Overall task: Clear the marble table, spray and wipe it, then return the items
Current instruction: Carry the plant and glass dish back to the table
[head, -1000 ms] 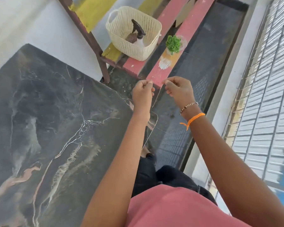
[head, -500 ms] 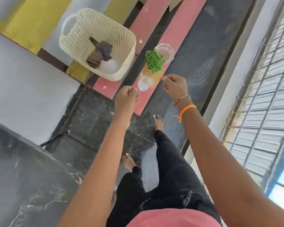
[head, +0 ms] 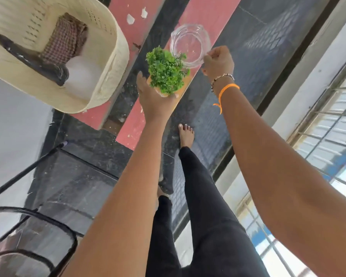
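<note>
On the pink bench plank [head: 206, 15], the left hand [head: 156, 94] wraps around the base of a green plant [head: 165, 70], while the right hand [head: 218, 61] pinches the rim of a glass bowl [head: 190, 47] beside it. Left of them sits a cream basket [head: 108, 62] holding a spray bottle [head: 32, 58] and checked cloth [head: 64, 41].

A cream perforated basket [head: 100, 62] holds a brown-and-white checked cloth [head: 65, 44] and a white bottle [head: 82, 76] with a black sprayer [head: 34, 58]. The bench planks [head: 206, 15] are pink. The plant [head: 166, 70] is bright green beside a clear glass bowl [head: 190, 45]. The right wrist wears an orange band [head: 227, 89]; the trousers [head: 208, 206] are black.
</note>
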### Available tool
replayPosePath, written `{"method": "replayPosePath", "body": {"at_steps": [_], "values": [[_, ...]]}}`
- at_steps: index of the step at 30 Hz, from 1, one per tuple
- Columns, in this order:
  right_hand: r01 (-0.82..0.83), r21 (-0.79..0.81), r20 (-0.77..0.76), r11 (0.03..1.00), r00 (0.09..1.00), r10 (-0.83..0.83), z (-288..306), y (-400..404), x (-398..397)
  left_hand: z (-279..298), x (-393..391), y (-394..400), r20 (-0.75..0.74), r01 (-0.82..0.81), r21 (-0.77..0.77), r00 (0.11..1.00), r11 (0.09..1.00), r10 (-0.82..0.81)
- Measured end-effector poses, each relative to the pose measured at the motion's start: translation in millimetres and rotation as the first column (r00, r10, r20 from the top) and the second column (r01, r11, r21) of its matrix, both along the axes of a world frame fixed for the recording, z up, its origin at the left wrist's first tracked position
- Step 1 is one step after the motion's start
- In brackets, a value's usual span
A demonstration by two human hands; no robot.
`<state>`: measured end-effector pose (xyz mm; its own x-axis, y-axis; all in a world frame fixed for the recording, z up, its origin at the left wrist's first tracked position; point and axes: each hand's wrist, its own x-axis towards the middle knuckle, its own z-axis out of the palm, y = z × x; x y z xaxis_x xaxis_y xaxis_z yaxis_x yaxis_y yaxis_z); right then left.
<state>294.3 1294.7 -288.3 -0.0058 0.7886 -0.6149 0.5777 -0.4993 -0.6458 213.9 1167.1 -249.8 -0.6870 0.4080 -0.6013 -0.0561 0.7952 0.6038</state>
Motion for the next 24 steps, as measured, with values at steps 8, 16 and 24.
{"method": "replayPosePath", "body": {"at_steps": [8,16,24], "values": [[-0.022,0.07,0.086,0.997,0.996,0.016,-19,3,-2,-22,9,17,-0.11,-0.085,0.21,0.988,0.974,0.11],[0.068,-0.001,0.063,0.998,0.996,-0.068,-12,4,-5,-34,-3,12,-0.233,-0.026,0.222,0.969,0.975,0.079],[0.17,0.001,0.033,0.985,0.985,-0.17,13,-22,16,-7,0,-9,-0.271,0.057,0.235,0.963,0.97,0.009]]}}
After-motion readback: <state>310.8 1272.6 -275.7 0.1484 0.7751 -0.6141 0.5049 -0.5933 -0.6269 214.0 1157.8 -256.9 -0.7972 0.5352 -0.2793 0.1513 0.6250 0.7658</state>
